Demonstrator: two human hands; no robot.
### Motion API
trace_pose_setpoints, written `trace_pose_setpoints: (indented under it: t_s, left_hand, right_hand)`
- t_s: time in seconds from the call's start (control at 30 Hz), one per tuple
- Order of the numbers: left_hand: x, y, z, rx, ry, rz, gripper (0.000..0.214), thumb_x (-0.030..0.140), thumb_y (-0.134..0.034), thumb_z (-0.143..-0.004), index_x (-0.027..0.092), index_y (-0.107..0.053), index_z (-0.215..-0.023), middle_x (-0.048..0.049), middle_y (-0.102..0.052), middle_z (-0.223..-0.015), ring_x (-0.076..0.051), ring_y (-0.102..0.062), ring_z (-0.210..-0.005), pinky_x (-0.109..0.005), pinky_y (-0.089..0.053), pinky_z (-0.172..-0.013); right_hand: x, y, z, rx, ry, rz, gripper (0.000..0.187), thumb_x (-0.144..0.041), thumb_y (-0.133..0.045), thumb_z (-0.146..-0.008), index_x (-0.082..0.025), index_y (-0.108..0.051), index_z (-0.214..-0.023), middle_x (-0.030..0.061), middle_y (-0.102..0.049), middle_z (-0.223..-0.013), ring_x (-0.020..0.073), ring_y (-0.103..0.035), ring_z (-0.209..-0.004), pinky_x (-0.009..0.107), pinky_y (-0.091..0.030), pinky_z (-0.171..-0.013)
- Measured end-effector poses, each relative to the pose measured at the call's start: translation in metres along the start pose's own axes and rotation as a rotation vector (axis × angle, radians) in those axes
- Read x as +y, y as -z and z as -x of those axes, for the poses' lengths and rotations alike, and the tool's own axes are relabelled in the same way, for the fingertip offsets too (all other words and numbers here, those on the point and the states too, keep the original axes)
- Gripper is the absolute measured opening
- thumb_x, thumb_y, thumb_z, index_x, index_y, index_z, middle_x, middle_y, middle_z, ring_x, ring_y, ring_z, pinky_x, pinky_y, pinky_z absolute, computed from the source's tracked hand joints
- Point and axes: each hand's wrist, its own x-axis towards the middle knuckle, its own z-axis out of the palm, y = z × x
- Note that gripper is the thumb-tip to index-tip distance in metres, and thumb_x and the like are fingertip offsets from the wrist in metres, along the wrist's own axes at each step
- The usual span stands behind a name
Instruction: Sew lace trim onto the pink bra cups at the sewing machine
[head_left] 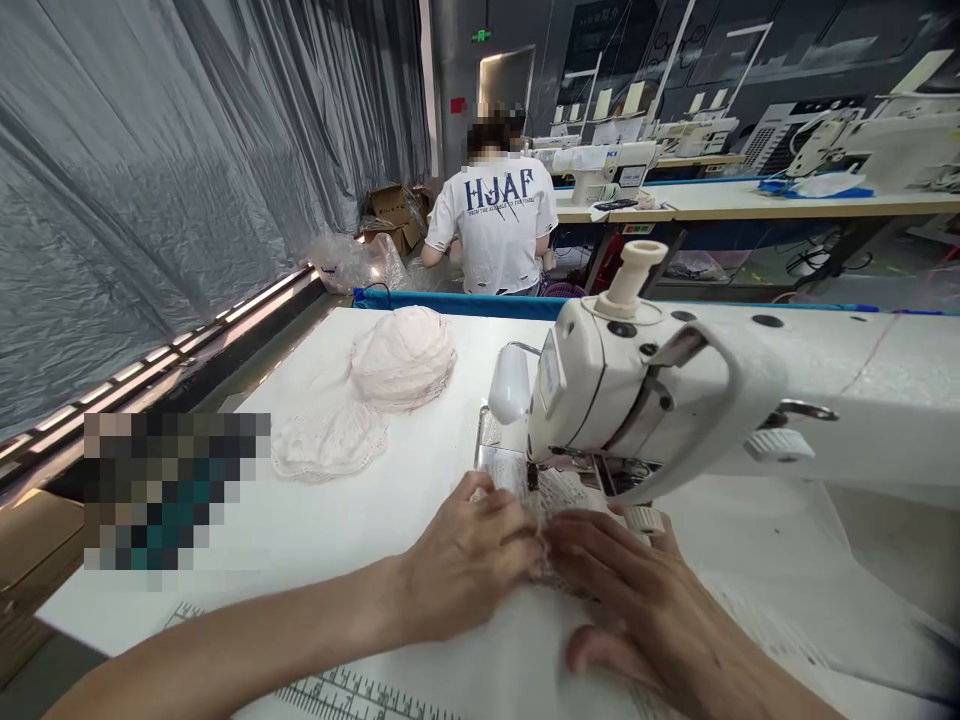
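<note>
A white sewing machine stands over the right side of the white table. Under its needle area lies a strip of white lace fabric. My left hand is just in front of the presser foot, its bent fingers closed on the near part of the lace. My right hand rests beside it, fingers stretched flat over the fabric and thumb held apart. The fingertips of both hands nearly meet, and they hide part of the lace.
A pile of pale pink lace pieces sits at the back left, with a loose white lace piece before it. Ruler markings run along the table front. Ahead, a person in a white shirt sits near other sewing machines.
</note>
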Motion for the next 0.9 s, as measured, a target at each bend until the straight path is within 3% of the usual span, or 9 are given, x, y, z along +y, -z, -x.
trace_pose_setpoints:
  t_s: [0.07,0.17,0.23,0.3,0.4,0.5,0.63,0.73,0.9]
  left_hand:
    - [0.011,0.004,0.006,-0.029,0.028,0.065,0.026,0.040,-0.051,-0.089,0.015,-0.058,-0.092,-0.0033,-0.062,-0.093,-0.016,-0.055,-0.087,-0.039,-0.035,-0.086]
    - [0.022,0.005,0.009,-0.060,0.059,0.048,0.046,0.057,-0.054,-0.080,0.013,-0.058,-0.091,-0.0061,-0.061,-0.090,-0.020,-0.055,-0.085,-0.042,-0.037,-0.085]
    - [0.025,0.003,0.009,-0.064,0.059,0.004,0.038,0.049,-0.055,-0.082,0.012,-0.058,-0.092,-0.0071,-0.061,-0.089,-0.021,-0.054,-0.087,-0.041,-0.038,-0.084]
    - [0.025,-0.001,0.008,-0.018,0.074,-0.057,0.015,0.024,-0.051,-0.085,0.012,-0.057,-0.092,-0.0060,-0.061,-0.086,-0.018,-0.055,-0.082,-0.038,-0.040,-0.082]
    - [0.020,-0.007,0.004,0.090,0.126,-0.122,0.025,-0.001,-0.038,-0.079,0.012,-0.056,-0.090,-0.0017,-0.058,-0.070,-0.013,-0.052,-0.064,-0.032,-0.041,-0.071]
    - [0.015,-0.013,-0.002,0.130,0.167,-0.140,0.025,-0.001,-0.036,-0.081,0.012,-0.055,-0.091,0.0019,-0.055,-0.060,-0.012,-0.048,-0.052,-0.030,-0.040,-0.061]
    - [0.016,-0.017,-0.008,0.169,0.147,-0.220,0.017,0.002,-0.044,-0.084,0.014,-0.056,-0.083,0.0021,-0.059,-0.064,-0.012,-0.052,-0.057,-0.030,-0.040,-0.062]
    - [0.021,-0.015,-0.005,0.135,0.142,-0.241,0.013,0.007,-0.049,-0.086,0.015,-0.058,-0.082,0.0004,-0.064,-0.076,-0.013,-0.057,-0.071,-0.031,-0.041,-0.070]
    - [0.024,-0.003,0.009,0.099,0.140,-0.144,0.012,0.017,-0.051,-0.090,0.018,-0.060,-0.083,0.0004,-0.063,-0.088,-0.012,-0.057,-0.079,-0.033,-0.039,-0.078]
  right_hand:
    - [-0.005,0.002,0.000,-0.003,-0.040,-0.085,0.040,-0.055,-0.045,-0.091,-0.019,-0.061,-0.099,0.0096,-0.067,-0.101,0.0246,-0.062,-0.092,0.046,-0.033,-0.090]
    - [-0.010,0.002,-0.002,0.027,-0.072,-0.148,0.025,-0.028,-0.036,-0.100,-0.021,-0.060,-0.093,0.0052,-0.068,-0.096,0.0197,-0.062,-0.086,0.043,-0.030,-0.090]
    - [-0.012,0.002,-0.004,0.085,-0.068,-0.158,0.029,-0.013,-0.032,-0.099,-0.020,-0.058,-0.088,0.0035,-0.068,-0.088,0.0170,-0.062,-0.079,0.041,-0.029,-0.088]
    - [-0.013,0.002,-0.006,0.123,-0.064,-0.154,0.027,-0.009,-0.033,-0.097,-0.018,-0.057,-0.086,0.0031,-0.068,-0.081,0.0159,-0.061,-0.074,0.039,-0.030,-0.085]
    - [-0.014,0.003,-0.009,0.141,-0.081,-0.147,0.022,-0.020,-0.036,-0.099,-0.017,-0.056,-0.088,0.0036,-0.067,-0.078,0.0169,-0.061,-0.071,0.037,-0.031,-0.081]
    - [-0.014,0.003,-0.010,0.156,-0.101,-0.130,0.027,-0.037,-0.039,-0.098,-0.016,-0.056,-0.091,0.0039,-0.067,-0.075,0.0173,-0.059,-0.066,0.036,-0.032,-0.077]
    - [-0.011,0.002,-0.008,0.219,-0.095,-0.086,0.020,-0.012,-0.037,-0.097,-0.015,-0.056,-0.093,0.0011,-0.064,-0.068,0.0136,-0.055,-0.057,0.033,-0.034,-0.074]
    - [-0.009,0.001,-0.005,0.186,-0.050,-0.110,0.026,-0.004,-0.035,-0.094,-0.017,-0.058,-0.092,0.0025,-0.068,-0.077,0.0136,-0.059,-0.066,0.034,-0.033,-0.078]
    - [-0.010,-0.001,-0.001,0.089,-0.029,-0.189,0.031,-0.013,-0.034,-0.098,-0.020,-0.062,-0.088,0.0043,-0.067,-0.091,0.0188,-0.058,-0.086,0.038,-0.032,-0.081]
